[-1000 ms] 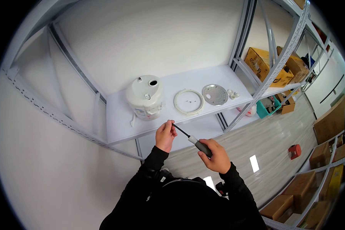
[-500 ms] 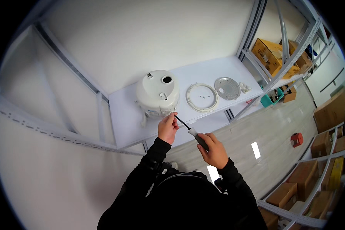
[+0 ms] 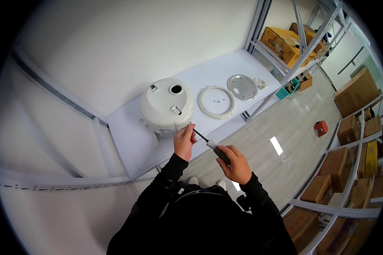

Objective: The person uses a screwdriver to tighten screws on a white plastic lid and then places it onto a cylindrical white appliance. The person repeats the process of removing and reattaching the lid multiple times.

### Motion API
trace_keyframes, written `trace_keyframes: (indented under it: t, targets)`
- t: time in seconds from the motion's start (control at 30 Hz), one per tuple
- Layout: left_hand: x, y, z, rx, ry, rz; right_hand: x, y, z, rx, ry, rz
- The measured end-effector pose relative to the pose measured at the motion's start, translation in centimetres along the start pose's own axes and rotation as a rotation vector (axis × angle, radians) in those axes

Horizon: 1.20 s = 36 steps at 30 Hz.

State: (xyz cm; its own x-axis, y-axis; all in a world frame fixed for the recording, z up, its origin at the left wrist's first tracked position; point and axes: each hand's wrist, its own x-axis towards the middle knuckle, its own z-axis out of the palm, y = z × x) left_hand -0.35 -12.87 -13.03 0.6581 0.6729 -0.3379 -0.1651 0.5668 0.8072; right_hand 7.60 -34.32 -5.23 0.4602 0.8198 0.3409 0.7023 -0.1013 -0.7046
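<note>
A rounded white appliance housing, with an oval hole and small slots in its top, stands on the white shelf. My left hand is closed in a pinch at its lower front edge; what lies between the fingertips is hidden. My right hand grips the grey and dark handle of a screwdriver. Its thin black shaft slants up and left to my left fingertips. Right of the housing lies a white ring, with a few small screws inside it. A round perforated metal plate lies farther right.
Small white parts sit beside the metal plate on the shelf board. Grey rack posts stand at both sides. Yellow and brown boxes fill the rack on the right. A red object stands on the floor, near shelves of cartons.
My view has turned, so the housing, shelf and racks sit farther left and the ring and plate higher. Both hands keep their hold, the screwdriver still pointing to my left fingertips.
</note>
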Motion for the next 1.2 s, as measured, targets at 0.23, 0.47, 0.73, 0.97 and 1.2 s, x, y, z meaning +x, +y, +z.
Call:
trace_keyframes:
  t: [0.23,0.47,0.73,0.97,1.2]
  targets:
    - [0.0,-0.3,-0.6,-0.019,-0.045,0.01,-0.6,-0.6,0.0,0.049,-0.014,0.075]
    - [0.0,0.0,-0.5,0.003,-0.027,0.035,-0.7,-0.6,0.7,0.05,0.042,0.054]
    - [-0.2,0.1,-0.5,0.047,-0.085,0.044,-0.9,-1.4,1.3,0.264,0.027,0.342]
    - [-1.2,0.6,-0.5,-0.012,-0.197,-0.046,0.0,-0.4,0.7,0.924,-0.12,0.713]
    - [-2.1,0.2,-0.5,-0.027,-0.279,-0.11,-0.4,0.5,1.2,0.856,-0.099,0.673]
